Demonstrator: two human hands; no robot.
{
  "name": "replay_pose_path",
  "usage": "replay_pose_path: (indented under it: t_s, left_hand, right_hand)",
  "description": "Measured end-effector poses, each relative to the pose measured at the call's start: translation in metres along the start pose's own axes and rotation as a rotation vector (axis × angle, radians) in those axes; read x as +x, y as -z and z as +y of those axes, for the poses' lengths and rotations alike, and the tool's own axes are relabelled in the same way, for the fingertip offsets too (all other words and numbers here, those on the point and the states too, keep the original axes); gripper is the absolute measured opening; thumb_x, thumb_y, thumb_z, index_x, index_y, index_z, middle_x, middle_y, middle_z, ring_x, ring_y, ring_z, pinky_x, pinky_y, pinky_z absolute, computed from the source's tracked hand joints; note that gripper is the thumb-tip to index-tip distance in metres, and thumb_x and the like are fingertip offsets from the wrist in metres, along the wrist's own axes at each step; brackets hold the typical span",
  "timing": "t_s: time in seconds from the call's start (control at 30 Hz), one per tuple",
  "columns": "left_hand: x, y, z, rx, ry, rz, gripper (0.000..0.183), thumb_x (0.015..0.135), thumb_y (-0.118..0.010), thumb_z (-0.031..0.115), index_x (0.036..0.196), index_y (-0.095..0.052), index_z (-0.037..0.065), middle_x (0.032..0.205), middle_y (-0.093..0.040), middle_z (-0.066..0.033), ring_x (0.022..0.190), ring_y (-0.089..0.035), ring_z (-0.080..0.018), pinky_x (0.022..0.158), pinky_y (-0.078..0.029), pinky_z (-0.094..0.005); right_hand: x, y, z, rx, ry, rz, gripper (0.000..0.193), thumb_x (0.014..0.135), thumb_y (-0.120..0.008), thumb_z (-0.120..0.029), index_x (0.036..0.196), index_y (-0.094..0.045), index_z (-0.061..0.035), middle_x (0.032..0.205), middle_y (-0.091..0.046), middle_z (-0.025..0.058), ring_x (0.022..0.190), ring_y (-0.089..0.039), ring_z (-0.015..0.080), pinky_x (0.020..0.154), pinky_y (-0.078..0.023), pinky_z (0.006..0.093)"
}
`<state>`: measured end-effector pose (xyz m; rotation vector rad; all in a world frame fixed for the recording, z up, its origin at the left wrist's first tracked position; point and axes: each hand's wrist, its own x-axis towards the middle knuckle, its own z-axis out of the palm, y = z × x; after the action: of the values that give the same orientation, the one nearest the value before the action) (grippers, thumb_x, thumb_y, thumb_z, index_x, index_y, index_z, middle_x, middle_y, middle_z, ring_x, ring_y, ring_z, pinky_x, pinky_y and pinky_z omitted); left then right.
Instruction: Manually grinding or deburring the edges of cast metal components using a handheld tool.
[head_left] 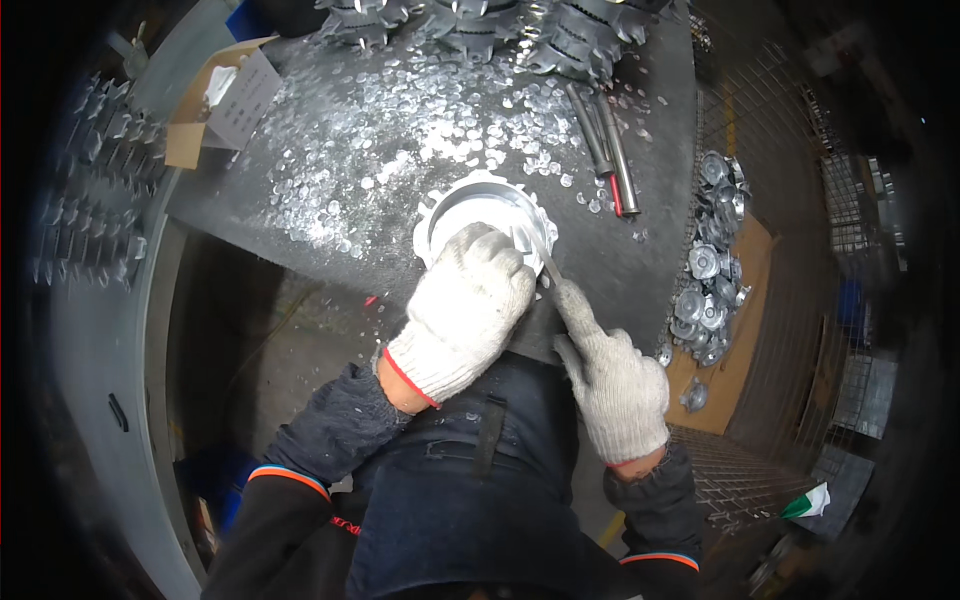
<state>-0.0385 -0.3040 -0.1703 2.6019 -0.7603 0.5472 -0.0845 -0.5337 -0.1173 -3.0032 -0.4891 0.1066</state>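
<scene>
A round silver metal casting (436, 215) with a notched rim rests at the near edge of the dark workbench. My left hand (472, 300), in a white knitted glove, is closed on its near side and holds it. My right hand (622, 390), gloved too, grips a slim metal file (548, 258), its index finger stretched along the tool. The file's blade lies against the right side of the casting's rim. My right palm hides the tool's handle.
Small metal scraps (400, 150) cover much of the workbench (660, 130). Two metal tubes (618, 160), a red-handled tool (615, 196) and stacked castings (590, 40) lie farther back. An open cardboard box (243, 100) stands left. A wire cage with castings (705, 262) is right.
</scene>
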Motion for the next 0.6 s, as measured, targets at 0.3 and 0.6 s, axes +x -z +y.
replay_pose_path:
  t_s: [0.3,0.6]
  left_hand:
    - [0.004,0.061,-0.047,-0.073,-0.147,-0.461,0.031,0.098,-0.078,0.024,0.128,-0.078,0.018,0.137,-0.076,0.0010,0.143,-0.064,-0.0248,0.131,-0.042,-0.0495]
    - [0.009,0.044,-0.013,-0.064,0.029,-0.182,0.046,0.090,-0.087,0.051,0.104,-0.072,0.010,0.110,-0.066,-0.0101,0.119,-0.066,-0.0327,0.123,-0.047,-0.0560]
  right_hand:
    - [-0.006,0.001,-0.002,0.000,0.035,-0.045,0.070,0.109,-0.075,-0.041,0.173,-0.049,-0.0428,0.078,-0.066,0.0123,0.057,-0.073,0.0312,0.052,-0.059,0.0454]
    - [-0.002,0.006,-0.011,0.027,-0.005,-0.074,0.066,0.107,-0.076,-0.039,0.170,-0.055,-0.0363,0.084,-0.071,0.0162,0.065,-0.074,0.0393,0.063,-0.061,0.0505]
